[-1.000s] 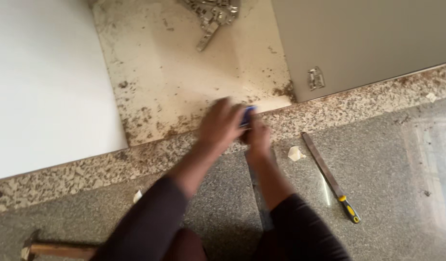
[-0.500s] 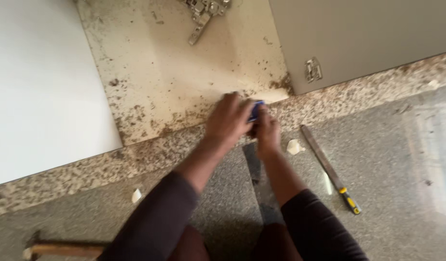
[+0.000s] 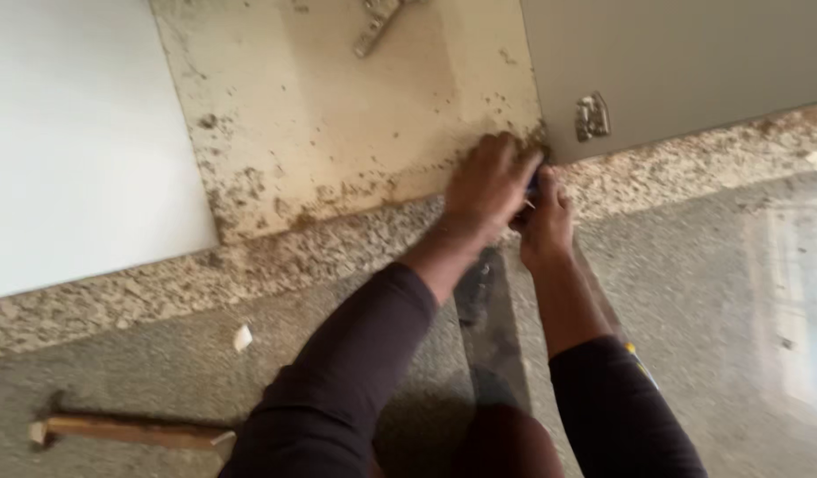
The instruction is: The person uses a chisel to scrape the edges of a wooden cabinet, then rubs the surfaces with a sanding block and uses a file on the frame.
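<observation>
Blue-handled tool [image 3: 534, 184], mostly hidden, sits clamped between both hands at the lower right corner of the stained beige panel [image 3: 338, 115]; its axis and pointing direction cannot be told. Left hand [image 3: 488, 186] fingers are curled over it; right hand [image 3: 543, 221] fingers are closed beneath. A wooden-handled hammer [image 3: 125, 430] lies well apart, lower left of the fingers, on the granite floor [image 3: 736, 336].

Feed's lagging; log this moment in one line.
hands: left hand and right hand together on small blue tool | at stained panel corner | hammer on floor
</observation>
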